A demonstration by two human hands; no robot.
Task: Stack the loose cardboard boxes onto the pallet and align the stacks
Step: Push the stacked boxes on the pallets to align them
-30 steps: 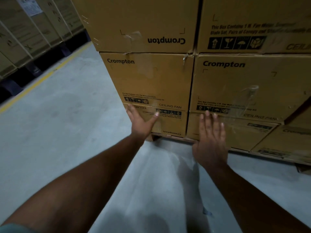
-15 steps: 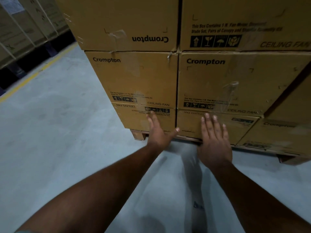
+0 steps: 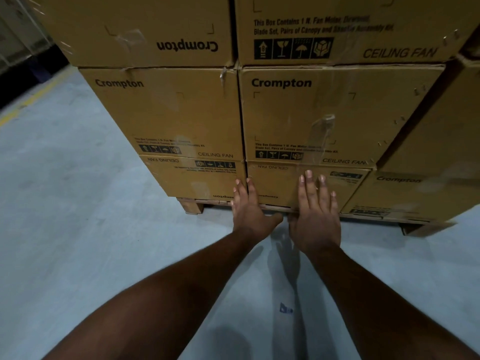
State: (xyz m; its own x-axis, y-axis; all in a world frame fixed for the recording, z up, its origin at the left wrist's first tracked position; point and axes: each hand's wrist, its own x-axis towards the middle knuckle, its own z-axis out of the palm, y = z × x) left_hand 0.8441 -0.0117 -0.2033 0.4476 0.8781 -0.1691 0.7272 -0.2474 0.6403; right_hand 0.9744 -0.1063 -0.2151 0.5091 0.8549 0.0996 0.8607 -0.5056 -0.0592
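Note:
Brown cardboard boxes printed "Crompton" and "CEILING FAN" stand in stacked rows on a wooden pallet (image 3: 191,205). My left hand (image 3: 250,206) lies flat, fingers together, over the seam between the bottom left box (image 3: 187,178) and the bottom middle box (image 3: 280,184). My right hand (image 3: 315,206) presses flat on the bottom middle box, fingers spread. Neither hand holds anything. The bottom right box (image 3: 415,196) juts out at an angle. Above them are the second-row boxes (image 3: 166,113) and the top-row boxes (image 3: 145,27).
Grey concrete floor (image 3: 78,216) spreads to the left and below me, with a yellow line (image 3: 28,101) at the far left. Another row of stacked boxes (image 3: 18,35) on dark pallets stands at the upper left.
My left hand has slid right along the bottom row, from the left box's face to the seam beside my right hand. The view has moved closer and shifted right.

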